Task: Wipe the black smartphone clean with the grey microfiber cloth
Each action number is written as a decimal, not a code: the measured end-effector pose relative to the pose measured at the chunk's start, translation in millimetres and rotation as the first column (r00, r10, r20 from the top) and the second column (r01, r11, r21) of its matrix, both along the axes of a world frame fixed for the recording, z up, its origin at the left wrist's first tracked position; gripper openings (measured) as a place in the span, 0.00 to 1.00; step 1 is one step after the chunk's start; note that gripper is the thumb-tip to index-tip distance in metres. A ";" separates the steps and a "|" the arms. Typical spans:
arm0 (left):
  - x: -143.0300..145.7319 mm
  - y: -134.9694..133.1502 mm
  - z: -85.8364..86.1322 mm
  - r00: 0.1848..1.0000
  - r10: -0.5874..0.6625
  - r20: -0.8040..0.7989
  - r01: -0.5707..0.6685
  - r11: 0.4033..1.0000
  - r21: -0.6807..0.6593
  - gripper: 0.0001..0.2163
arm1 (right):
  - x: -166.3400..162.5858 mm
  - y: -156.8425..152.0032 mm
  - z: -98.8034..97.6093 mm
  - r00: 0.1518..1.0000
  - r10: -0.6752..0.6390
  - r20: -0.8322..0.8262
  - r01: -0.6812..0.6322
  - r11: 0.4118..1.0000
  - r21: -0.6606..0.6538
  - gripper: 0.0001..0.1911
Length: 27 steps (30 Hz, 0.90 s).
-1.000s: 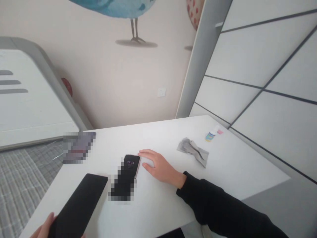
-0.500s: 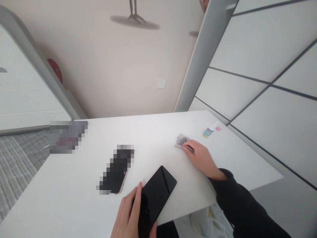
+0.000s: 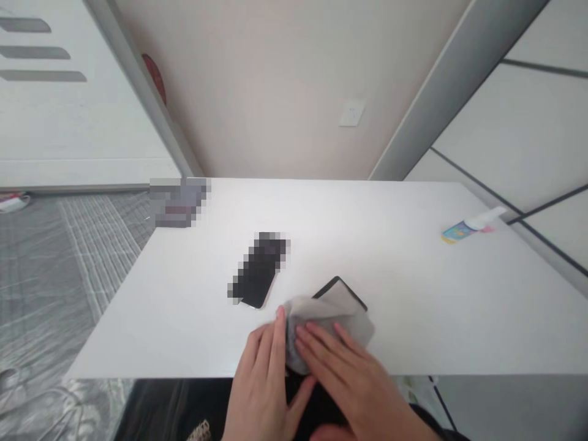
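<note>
Head view: right hand (image 3: 356, 373) fingers spread on soft gray cloth (image 3: 321, 308); left hand (image 3: 264, 376) fingers together, grip unclear. Tablet (image 3: 326, 288) likely stiff, slick; hold edges.

Head view: we look forward and down across the table (image 3: 184, 324); left hand (image 3: 261, 373) and right hand (image 3: 351, 376) near, at lower edge; wall (image 3: 275, 104) beyond.

1. a phone (image 3: 260, 272) lies on the white table (image 3: 174, 318).
2. a bottle (image 3: 462, 231) is near the right edge.
3. a socket (image 3: 352, 113) is on the wall (image 3: 275, 92).
4. a blurry thing (image 3: 181, 203) is at the back left corner.
</note>
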State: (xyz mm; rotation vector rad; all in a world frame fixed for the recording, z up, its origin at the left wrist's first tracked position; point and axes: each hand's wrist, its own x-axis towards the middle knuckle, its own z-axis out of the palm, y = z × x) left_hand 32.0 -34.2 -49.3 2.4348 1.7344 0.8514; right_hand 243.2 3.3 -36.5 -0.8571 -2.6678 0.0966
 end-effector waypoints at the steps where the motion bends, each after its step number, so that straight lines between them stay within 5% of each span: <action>1: -0.5 -0.1 -0.1 1.000 0.001 0.009 -0.001 1.000 0.003 0.35 | -1.0 -1.2 -0.6 0.999 0.041 0.003 -0.041 0.999 -0.014 0.43; 6: 0.8 0.7 -1.0 0.997 0.016 0.070 -0.016 1.000 0.001 0.39 | -0.9 2.7 -4.3 0.977 -0.214 -0.026 0.215 0.975 0.054 0.47; 10: 0.9 -1.0 -1.5 0.998 0.055 0.019 -0.056 0.998 0.041 0.37 | -6.5 2.0 -4.4 0.999 0.043 -0.009 -0.043 0.999 0.005 0.51; 15: 1.2 -2.3 -2.9 0.997 0.075 0.018 -0.076 0.995 0.065 0.39 | -7.2 6.6 -6.0 0.981 -0.195 -0.020 0.196 0.978 0.074 0.46; 20: 0.1 -5.4 -5.5 0.997 0.072 0.009 -0.072 0.995 0.071 0.32 | -15.9 -4.1 -5.8 0.997 0.076 0.032 -0.078 0.995 0.067 0.43; 27: -6.2 -9.4 3.3 0.999 -0.032 0.011 0.032 0.998 -0.059 0.37 | 2.0 13.0 -14.7 0.951 -0.309 -0.018 0.309 0.947 0.084 0.48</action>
